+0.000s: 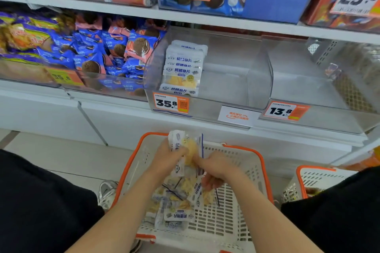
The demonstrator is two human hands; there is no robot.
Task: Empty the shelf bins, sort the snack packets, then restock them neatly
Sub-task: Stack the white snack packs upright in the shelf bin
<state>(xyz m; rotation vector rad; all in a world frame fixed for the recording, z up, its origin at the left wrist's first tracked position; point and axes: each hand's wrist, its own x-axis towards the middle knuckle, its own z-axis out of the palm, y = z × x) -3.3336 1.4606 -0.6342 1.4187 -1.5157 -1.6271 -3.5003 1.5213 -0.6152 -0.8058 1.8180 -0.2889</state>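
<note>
While blue biscuit packets (90,47) are heaped in the left bin (30,82), white fish-slice packets (183,68) are stacked at the left side of the middle clear bin (236,80). Below, over a white basket (261,162), a bundle (186,144) of these packets is gripped by the left hand (166,158), and another packet (197,189) is clasped by the curled right hand (216,168).

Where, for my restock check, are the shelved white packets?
Head view: white packets stacked at left inside the clear bin, above the 35.8 price tag.

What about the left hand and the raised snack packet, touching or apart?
Touching. Head view: the left hand grips the raised snack packet, fingers curled round it.
</note>
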